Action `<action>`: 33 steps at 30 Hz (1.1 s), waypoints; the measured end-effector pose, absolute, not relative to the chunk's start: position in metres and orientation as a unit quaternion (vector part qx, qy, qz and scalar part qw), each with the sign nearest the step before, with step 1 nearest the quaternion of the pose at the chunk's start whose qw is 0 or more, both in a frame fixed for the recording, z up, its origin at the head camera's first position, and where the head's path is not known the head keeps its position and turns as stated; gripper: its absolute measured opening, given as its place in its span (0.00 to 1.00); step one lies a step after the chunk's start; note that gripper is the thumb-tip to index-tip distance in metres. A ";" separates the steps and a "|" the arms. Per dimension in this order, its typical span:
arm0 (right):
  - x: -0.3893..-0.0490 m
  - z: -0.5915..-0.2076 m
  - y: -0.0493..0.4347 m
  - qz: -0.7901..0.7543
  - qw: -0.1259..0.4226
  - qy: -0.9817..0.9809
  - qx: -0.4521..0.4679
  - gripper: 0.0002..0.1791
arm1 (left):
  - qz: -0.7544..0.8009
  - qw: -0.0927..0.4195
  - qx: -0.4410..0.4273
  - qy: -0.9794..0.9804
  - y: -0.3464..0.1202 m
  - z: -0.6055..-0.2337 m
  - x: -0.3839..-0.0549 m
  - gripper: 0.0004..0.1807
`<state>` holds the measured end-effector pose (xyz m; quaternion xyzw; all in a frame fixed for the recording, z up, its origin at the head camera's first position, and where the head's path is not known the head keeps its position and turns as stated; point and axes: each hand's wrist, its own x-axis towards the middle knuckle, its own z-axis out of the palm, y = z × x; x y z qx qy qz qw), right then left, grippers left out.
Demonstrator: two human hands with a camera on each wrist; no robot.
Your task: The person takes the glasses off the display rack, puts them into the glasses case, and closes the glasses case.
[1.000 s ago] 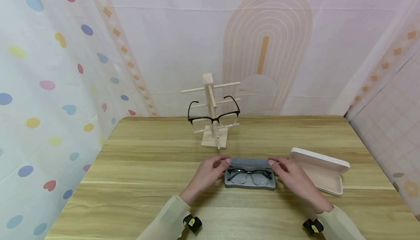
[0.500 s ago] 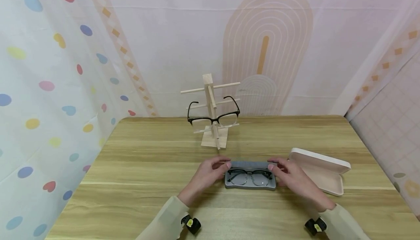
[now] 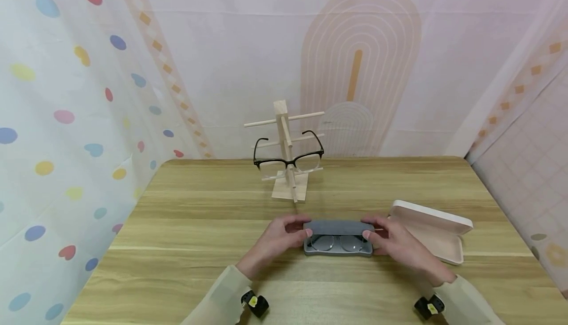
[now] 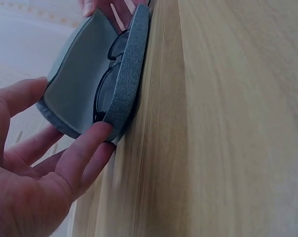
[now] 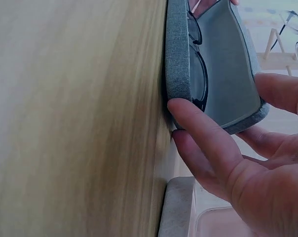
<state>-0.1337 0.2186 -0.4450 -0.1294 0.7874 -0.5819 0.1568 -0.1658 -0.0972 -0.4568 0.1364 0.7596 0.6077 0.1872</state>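
A grey-blue glasses case (image 3: 339,228) lies on the table between both hands, its lid tilted partly down over the base. Inside are dark-rimmed glasses (image 4: 100,94); the lid hides their upper part in the head view. My left hand (image 3: 277,240) holds the case's left end, thumb on the lid's edge and fingers against the base. At the opposite end my right hand (image 3: 396,242) does likewise, with its thumb on the lid and fingertips (image 5: 181,106) on the base's side.
Behind the case stands a wooden glasses rack (image 3: 284,127) carrying black-framed glasses (image 3: 289,162). An open pale pink-and-white glasses case (image 3: 437,238) lies to the right, close to the right hand. Patterned curtains (image 3: 239,58) hang behind the table (image 3: 199,206).
The grey-blue case's lid has swung forward and down, covering the upper part of the glasses inside. Both thumbs have come down with it. The rack and the pink-and-white case stay put.
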 end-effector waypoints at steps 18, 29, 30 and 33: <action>-0.125 -0.447 0.217 -0.502 0.108 0.845 -0.152 0.26 | 0.556 0.163 0.159 0.800 -0.101 -0.460 -0.161 0.23; -0.121 -0.448 0.215 -0.451 0.065 0.876 -0.159 0.24 | 0.542 0.152 0.174 0.808 -0.099 -0.459 -0.161 0.24; -0.121 -0.449 0.215 -0.449 0.063 0.877 -0.159 0.24 | 0.543 0.151 0.176 0.807 -0.099 -0.459 -0.161 0.24; -0.121 -0.449 0.215 -0.442 0.060 0.881 -0.159 0.24 | 0.544 0.150 0.178 0.806 -0.099 -0.460 -0.161 0.24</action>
